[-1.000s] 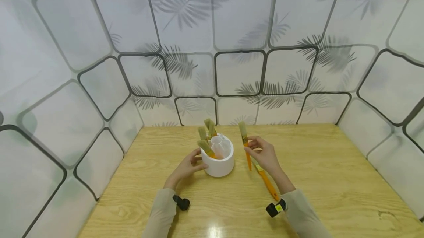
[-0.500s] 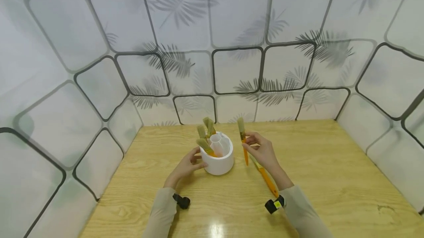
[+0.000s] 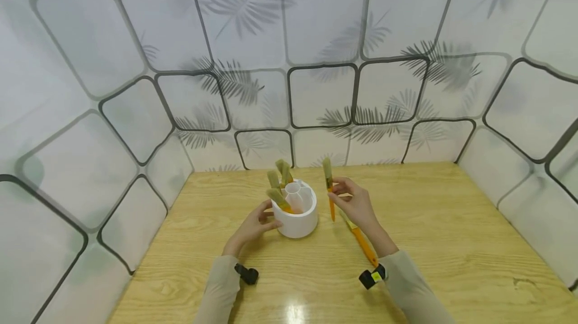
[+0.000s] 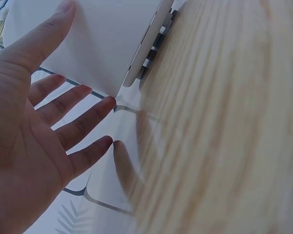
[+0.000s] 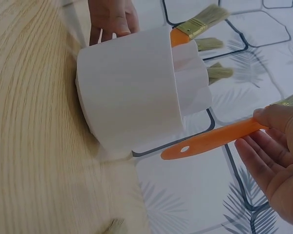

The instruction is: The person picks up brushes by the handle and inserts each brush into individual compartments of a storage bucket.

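We see the right hand [image 3: 356, 206] pinching an orange-handled brush [image 3: 330, 196] between thumb and fingertips, the other fingers loosely extended. The brush stands near upright, bristles up, handle tip pointing down and hanging above the table [image 3: 451, 244], not touching it. In the right wrist view the same brush [image 5: 215, 139] shows a hole near the handle end, and it sits just beside the white holder [image 5: 132, 95], clear of its wall.

The left hand [image 3: 253, 223] rests against the left side of the white holder [image 3: 295, 213], fingers straight and spread, thumb up on the wall. In the left wrist view the left hand [image 4: 34, 141] is plainly flat and holds nothing; the thumb tip lies on the holder [image 4: 102, 39]. We cannot tell whether the other fingers touch it.

The holder stands upright on the wooden table, near its back middle. It is round, with a small inner tube [image 3: 294, 191] and divided compartments. Three brushes [image 3: 280, 188] stand in it on its left and far side, bristles up, leaning outward. We cannot tell which compartment each occupies.

A second orange brush [image 3: 361, 244] lies flat on the table under the right hand and forearm, handle running toward the person. Its bristle end is mostly hidden by the hand.

Both wrists carry small black camera mounts [image 3: 246, 274]. Beige sleeves cover both forearms. Patterned panels [image 3: 325, 98] with leaf prints wall the table in on three sides.
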A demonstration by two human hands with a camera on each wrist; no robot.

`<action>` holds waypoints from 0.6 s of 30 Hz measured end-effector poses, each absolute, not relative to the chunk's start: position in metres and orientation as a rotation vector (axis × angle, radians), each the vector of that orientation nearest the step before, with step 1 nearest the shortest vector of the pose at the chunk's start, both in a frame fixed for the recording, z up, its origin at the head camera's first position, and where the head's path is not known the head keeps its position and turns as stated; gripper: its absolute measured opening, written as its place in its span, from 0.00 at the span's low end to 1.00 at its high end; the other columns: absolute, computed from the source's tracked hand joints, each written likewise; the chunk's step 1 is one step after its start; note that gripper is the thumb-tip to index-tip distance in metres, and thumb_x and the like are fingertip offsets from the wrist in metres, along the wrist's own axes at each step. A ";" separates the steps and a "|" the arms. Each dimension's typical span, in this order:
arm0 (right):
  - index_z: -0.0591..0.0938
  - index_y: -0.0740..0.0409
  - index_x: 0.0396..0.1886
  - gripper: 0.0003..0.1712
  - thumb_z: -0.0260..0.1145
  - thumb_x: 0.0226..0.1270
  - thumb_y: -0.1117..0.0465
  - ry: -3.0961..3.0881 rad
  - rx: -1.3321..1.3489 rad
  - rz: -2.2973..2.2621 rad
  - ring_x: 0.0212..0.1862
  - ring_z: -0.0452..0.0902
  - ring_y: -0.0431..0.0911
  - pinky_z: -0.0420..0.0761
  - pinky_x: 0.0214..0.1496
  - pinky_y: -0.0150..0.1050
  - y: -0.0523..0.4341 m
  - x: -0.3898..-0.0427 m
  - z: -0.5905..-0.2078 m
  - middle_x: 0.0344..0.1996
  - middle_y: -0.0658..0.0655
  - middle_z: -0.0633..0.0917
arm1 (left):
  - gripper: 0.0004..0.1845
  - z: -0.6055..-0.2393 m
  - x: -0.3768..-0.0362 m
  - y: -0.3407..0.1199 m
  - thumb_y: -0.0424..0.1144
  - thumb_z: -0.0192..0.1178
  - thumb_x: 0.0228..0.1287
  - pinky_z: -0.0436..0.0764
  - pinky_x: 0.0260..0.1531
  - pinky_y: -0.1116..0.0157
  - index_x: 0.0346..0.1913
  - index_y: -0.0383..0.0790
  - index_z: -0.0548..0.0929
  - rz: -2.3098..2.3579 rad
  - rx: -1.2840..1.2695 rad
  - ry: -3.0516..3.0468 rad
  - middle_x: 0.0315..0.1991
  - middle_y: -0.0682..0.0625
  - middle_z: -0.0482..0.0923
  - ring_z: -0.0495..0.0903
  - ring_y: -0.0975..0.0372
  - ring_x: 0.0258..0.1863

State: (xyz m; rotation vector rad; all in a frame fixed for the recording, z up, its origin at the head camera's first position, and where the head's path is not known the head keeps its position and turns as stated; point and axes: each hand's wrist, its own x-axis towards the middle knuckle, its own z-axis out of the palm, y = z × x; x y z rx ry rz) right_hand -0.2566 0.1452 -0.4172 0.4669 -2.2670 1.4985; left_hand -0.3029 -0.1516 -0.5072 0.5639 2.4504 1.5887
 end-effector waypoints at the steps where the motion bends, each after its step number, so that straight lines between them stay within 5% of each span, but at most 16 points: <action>1: 0.78 0.66 0.50 0.19 0.67 0.58 0.67 -2.269 0.463 1.492 0.38 0.81 0.56 0.85 0.35 0.38 0.146 -0.259 -0.420 0.34 0.64 0.83 | 0.41 -0.508 -0.303 -0.152 0.45 0.68 0.53 0.68 0.60 0.48 0.69 0.48 0.60 1.588 0.569 2.455 0.66 0.44 0.63 0.69 0.47 0.60; 11: 0.78 0.56 0.51 0.19 0.67 0.60 0.61 -2.252 0.447 1.537 0.39 0.80 0.46 0.84 0.37 0.32 0.144 -0.266 -0.430 0.35 0.58 0.83 | 0.41 -0.511 -0.305 -0.153 0.46 0.68 0.54 0.69 0.60 0.49 0.69 0.47 0.59 1.580 0.596 2.433 0.67 0.44 0.62 0.69 0.48 0.61; 18: 0.78 0.64 0.51 0.19 0.66 0.59 0.67 -2.237 0.475 1.534 0.39 0.80 0.54 0.84 0.38 0.37 0.138 -0.257 -0.413 0.34 0.63 0.83 | 0.42 -0.494 -0.296 -0.152 0.42 0.67 0.56 0.66 0.61 0.46 0.70 0.42 0.57 1.590 0.592 2.395 0.67 0.40 0.60 0.67 0.44 0.62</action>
